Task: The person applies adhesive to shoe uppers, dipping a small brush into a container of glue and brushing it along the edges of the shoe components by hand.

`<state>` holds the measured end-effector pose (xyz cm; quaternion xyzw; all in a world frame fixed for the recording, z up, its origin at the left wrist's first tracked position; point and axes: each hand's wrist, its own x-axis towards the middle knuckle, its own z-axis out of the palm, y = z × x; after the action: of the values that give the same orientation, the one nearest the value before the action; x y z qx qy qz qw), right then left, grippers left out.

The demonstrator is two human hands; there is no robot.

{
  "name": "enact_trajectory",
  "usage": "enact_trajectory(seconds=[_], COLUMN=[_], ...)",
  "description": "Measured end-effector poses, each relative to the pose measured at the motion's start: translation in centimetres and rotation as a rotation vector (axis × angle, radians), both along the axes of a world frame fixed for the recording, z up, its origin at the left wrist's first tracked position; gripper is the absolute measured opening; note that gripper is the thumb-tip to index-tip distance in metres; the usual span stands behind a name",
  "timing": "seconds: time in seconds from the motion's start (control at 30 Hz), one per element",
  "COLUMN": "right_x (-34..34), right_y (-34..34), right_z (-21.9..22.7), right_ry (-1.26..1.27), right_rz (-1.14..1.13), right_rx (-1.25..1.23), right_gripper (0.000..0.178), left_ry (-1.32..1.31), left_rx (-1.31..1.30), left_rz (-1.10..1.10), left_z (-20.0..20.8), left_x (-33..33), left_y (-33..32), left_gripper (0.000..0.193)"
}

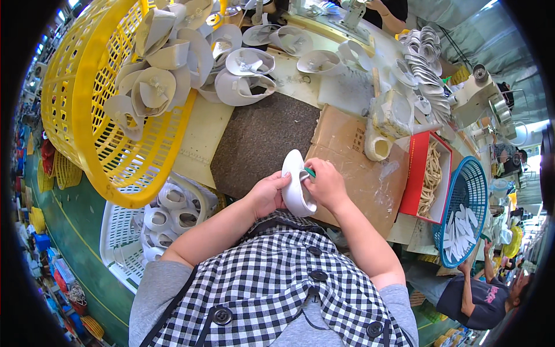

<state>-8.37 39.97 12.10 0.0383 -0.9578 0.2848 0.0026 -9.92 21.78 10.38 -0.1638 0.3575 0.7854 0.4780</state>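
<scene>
In front of my chest I hold a white shoe upper, its opening turned toward my right hand. My left hand is closed on its left side, with the thumb along the edge. A slim green tool sticks out from the closed fingers of my right hand, at the upper's opening. Its working end is hidden by the upper and my fingers, so its kind cannot be told. Beneath my hands are a dark brown mat and, to its right, a flattened cardboard sheet.
A yellow basket of white uppers stands left, above a white crate holding more. Several uppers lie across the table's far side. At right are a red box of beige strips, a blue basket of white pieces and a co-worker.
</scene>
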Motion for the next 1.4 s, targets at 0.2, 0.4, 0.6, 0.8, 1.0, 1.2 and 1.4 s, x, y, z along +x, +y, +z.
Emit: enact_trajectory(seconds=[0.2, 0.4, 0.6, 0.8, 1.0, 1.2, 1.4], right_x=[-0.7, 1.3, 1.2, 1.8, 3.5, 2.0, -0.3], right_y=[1.4, 3.5, 4.3, 8.2, 16.7, 19.8, 20.6], right_z=[-4.5, -3.6, -5.7, -3.0, -0.8, 1.0, -3.1], right_ry=[0.372, 0.188, 0.157, 0.093, 0.229, 0.328, 0.322], right_rz=[0.006, 0.133, 0.122, -0.032, -0.319, -0.587, -0.668], right_rx=[0.362, 0.044, 0.233, -0.365, -0.404, -0.593, -0.404], right_gripper=[0.016, 0.028, 0.028, 0.022, 0.032, 0.02, 0.016], left_ry=[0.139, 0.363, 0.085, 0.45, 0.373, 0.362, 0.381], left_rx=[-0.235, -0.484, -0.333, -0.335, -0.483, -0.37, -0.367], left_rz=[-0.109, -0.01, 0.081, 0.073, -0.031, 0.05, 0.024], left_z=[0.5, -3.9, -3.1, 1.4, -3.0, 0.8, -1.1], left_x=[1.1, 1.0, 1.1, 0.4, -3.2, -4.4, -6.1], left_y=[2.8, 4.0, 5.7, 6.5, 7.3, 9.2, 11.7], left_gripper=[0.042, 0.029, 0.021, 0.033, 0.028, 0.028, 0.034])
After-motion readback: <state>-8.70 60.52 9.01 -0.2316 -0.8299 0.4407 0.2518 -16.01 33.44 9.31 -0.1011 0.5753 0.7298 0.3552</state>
